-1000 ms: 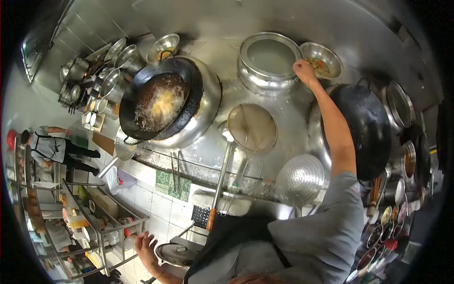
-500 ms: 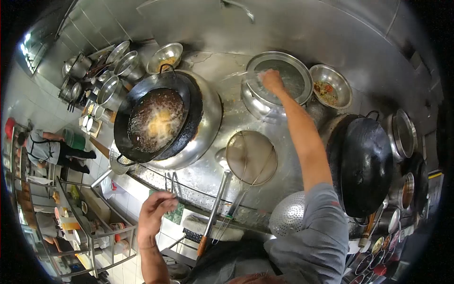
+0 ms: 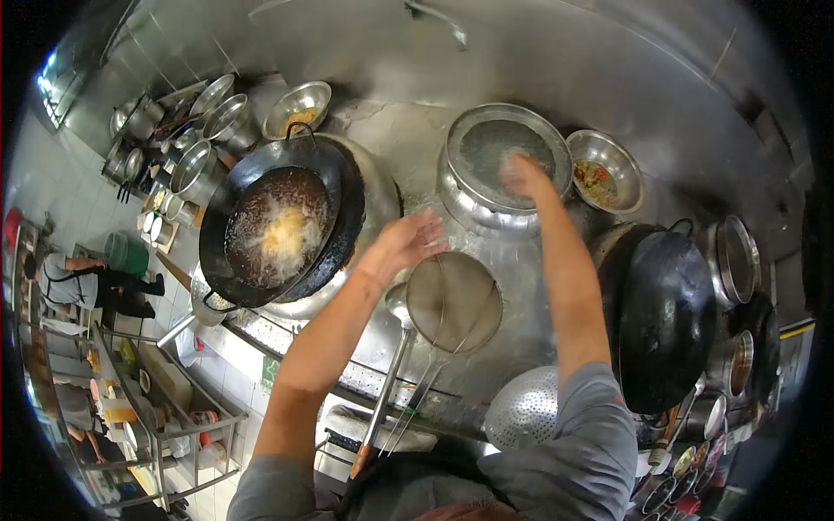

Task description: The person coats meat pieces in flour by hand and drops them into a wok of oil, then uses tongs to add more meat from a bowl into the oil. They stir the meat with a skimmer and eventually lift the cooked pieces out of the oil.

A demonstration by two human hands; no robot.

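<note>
A metal pot point(image 3: 486, 217) of cloudy liquid is set toward the back of the steel range. The right hand point(image 3: 524, 176) is extended over the liquid within the rim; it is blurred, and whether anything is grasped cannot be told. The left hand point(image 3: 408, 240) is held open and released, just beside the mesh strainer point(image 3: 454, 302), next to which a ladle point(image 3: 397, 304) is laid. Farther left, pale golden food point(image 3: 285, 236) is surrounded by vigorously bubbling oil point(image 3: 248, 247) in a wok point(image 3: 214, 234). Frying is judged to be under way but unfinished: the food is not yet lifted out, and both the strainer and a perforated skimmer point(image 3: 524, 408) are unheld. Beside the pot, mixed red and green pieces point(image 3: 595, 174) are contained in a bowl point(image 3: 612, 152); at the far right, a dark wok point(image 3: 669, 321) is seen.
</note>
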